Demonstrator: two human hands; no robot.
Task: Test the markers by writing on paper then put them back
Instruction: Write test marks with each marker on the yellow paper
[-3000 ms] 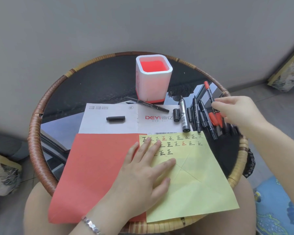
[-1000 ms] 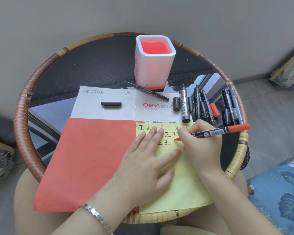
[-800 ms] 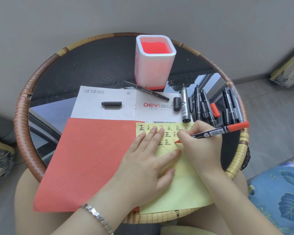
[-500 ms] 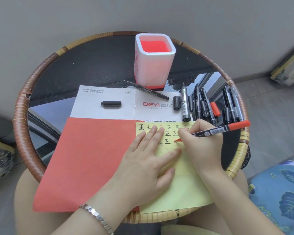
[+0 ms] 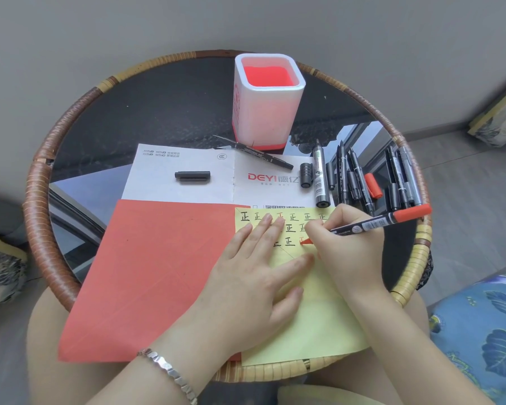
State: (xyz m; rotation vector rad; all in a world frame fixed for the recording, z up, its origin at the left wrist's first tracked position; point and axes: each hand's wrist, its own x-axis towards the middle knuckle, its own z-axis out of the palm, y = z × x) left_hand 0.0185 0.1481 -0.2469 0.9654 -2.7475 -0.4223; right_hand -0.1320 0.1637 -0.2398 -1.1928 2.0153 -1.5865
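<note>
My right hand [image 5: 348,247] grips a red marker [image 5: 386,220], its red tip touching the yellow paper [image 5: 319,311] in the third row of written characters. My left hand [image 5: 254,276] lies flat on the yellow paper, fingers spread, holding it down. Several black markers [image 5: 345,173] and a loose red cap [image 5: 373,185] lie in a row on the table's right side. Another black marker [image 5: 253,152] rests beside the white pen holder [image 5: 268,103], whose inside is red and shows no markers.
A red paper sheet [image 5: 158,273] and a white printed sheet [image 5: 187,173] lie under the yellow one. On the white sheet rests a loose black cap [image 5: 192,175]. The round glass table has a woven rim [image 5: 38,206]. A blue patterned cushion [image 5: 479,331] sits at right.
Three seconds ago my right hand was reaching among the markers at right. It now holds the red marker, which has been writing on the yellow paper for the last second with small movements.
</note>
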